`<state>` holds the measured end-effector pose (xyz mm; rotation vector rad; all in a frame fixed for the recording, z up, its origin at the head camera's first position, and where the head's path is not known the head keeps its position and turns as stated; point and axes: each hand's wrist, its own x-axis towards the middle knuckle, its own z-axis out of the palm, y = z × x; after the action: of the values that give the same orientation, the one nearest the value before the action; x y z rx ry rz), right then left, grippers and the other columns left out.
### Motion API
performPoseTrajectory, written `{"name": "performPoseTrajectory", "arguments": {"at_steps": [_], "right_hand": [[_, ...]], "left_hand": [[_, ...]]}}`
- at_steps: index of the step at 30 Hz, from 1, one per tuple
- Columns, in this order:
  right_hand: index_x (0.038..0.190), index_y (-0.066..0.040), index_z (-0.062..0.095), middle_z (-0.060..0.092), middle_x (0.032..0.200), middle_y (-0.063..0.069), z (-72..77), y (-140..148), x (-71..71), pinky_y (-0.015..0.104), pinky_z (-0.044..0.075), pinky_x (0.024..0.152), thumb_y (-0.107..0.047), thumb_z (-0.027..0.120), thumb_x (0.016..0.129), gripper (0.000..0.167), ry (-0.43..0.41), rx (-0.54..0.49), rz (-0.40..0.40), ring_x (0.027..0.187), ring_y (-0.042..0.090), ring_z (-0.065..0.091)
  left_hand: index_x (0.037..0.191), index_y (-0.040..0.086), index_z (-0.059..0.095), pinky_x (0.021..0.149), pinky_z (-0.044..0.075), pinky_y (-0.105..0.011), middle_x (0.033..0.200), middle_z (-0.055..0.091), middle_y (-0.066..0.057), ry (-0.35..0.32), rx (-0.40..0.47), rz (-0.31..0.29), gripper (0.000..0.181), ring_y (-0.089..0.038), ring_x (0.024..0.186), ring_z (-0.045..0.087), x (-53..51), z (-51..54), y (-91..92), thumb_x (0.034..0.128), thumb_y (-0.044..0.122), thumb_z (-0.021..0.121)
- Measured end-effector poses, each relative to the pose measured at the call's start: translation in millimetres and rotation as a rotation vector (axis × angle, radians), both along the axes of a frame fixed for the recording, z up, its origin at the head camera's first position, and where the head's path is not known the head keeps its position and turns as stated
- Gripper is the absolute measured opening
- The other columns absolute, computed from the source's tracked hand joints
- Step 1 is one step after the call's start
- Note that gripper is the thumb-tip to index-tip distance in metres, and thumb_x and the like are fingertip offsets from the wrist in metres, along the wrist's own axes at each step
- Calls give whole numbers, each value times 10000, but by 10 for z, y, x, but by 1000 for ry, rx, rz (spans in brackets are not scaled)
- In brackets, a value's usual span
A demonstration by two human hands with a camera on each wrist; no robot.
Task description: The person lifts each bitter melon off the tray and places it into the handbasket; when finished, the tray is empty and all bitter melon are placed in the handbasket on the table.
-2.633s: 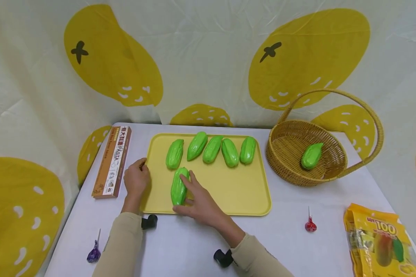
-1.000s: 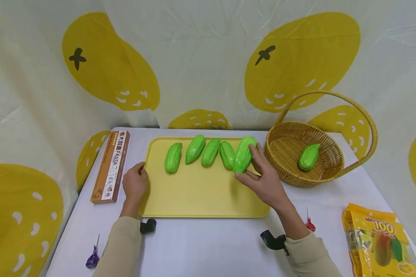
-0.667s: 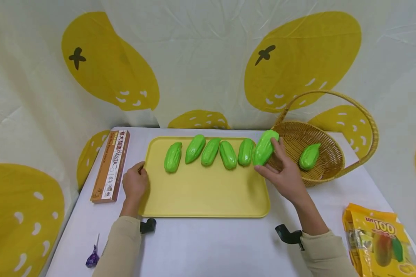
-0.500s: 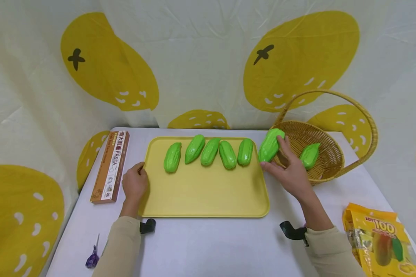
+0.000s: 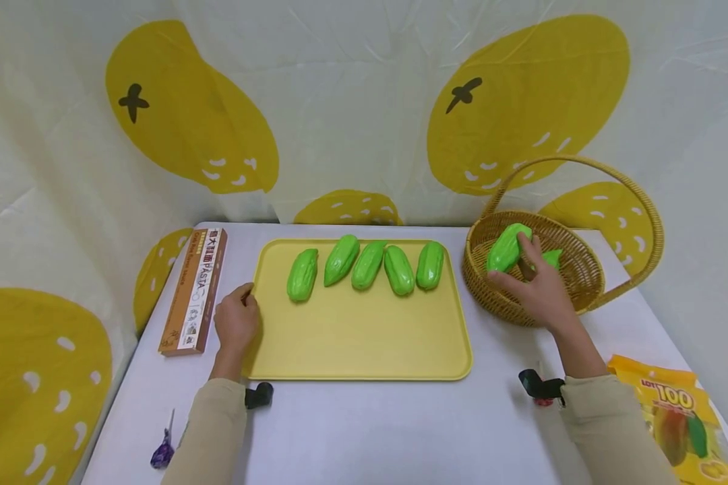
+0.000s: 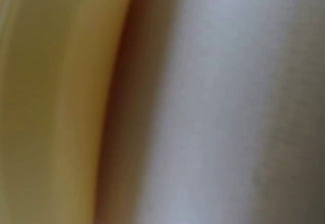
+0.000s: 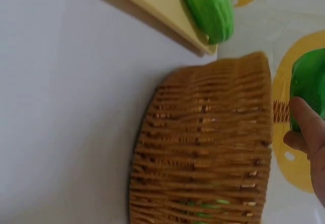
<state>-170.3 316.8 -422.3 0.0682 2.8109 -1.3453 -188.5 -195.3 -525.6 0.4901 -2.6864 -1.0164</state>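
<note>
Green gourd (image 5: 506,248) was held between thumb and fingers of the right hand (image 5: 542,289), the nearer one, to the left of its palm, with the long axis slanting from far right to near left. It was above the left part of the wicker basket (image 5: 482,288), where a second gourd (image 5: 553,258) lay partly hidden. Left hand (image 5: 236,322) had fingers bent at the left rim of the yellow tray (image 5: 364,347); whether they gripped, I could not tell.
</note>
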Motion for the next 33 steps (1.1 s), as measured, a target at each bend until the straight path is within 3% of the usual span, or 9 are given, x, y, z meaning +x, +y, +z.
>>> {"name": "performPoseTrajectory", "arguments": {"at_steps": [11, 22, 33], "right_hand": [[1641, -207, -20, -203, 1678, 187, -165, 211, -159, 680, 264, 1155, -484, 680, 946, 1024, -79, 69, 25, 1471, 578, 249], [1637, -120, -5, -196, 1650, 249, -297, 355, -283, 762, 118, 1151, -522, 651, 952, 1031, -122, 151, 22, 1491, 612, -60], [1635, -129, -18, -166, 1622, 346, -364, 462, -356, 798, 140, 1113, -544, 628, 958, 1024, -174, 220, 40, 1440, 691, -5]], "left_hand": [[1328, 42, 666, 897, 505, -606, 1254, 704, -234, 0, 3, -10, 376, -475, 1135, 666, -9, -30, -23, 1001, 102, 488], [1324, 60, 673, 907, 500, -598, 1250, 712, -217, -11, 11, 6, 376, -459, 1142, 668, -16, -53, -20, 999, 113, 492], [1330, 60, 668, 907, 495, -609, 1253, 708, -224, -11, 8, 2, 383, -472, 1146, 660, -24, -59, -21, 1000, 114, 480]]}}
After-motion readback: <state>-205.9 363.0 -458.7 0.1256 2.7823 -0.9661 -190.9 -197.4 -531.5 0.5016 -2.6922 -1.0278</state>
